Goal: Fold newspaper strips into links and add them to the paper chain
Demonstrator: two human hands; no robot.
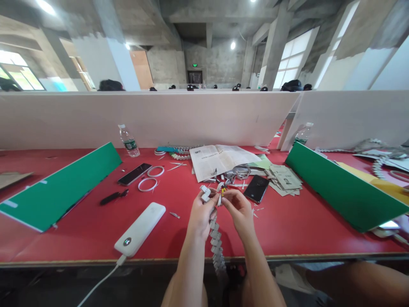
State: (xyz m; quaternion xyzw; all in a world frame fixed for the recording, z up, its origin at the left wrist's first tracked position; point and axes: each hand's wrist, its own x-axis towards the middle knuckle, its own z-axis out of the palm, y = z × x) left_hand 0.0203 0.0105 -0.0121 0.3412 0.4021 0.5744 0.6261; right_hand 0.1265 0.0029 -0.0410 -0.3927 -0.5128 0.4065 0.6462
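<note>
With a long run already linked, the folded chain (pixel 216 245) hangs past the bench (pixel 153 245) from the closed left hand (pixel 198 217), the right hand (pixel 239 209) pinching a small pale strip (pixel 219 201), loose strips (pixel 239 172) lying unused.

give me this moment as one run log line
left hand: holds folded paper chain | right hand: fingers at small pieces beside left | power bank: on table, cable attached
</note>
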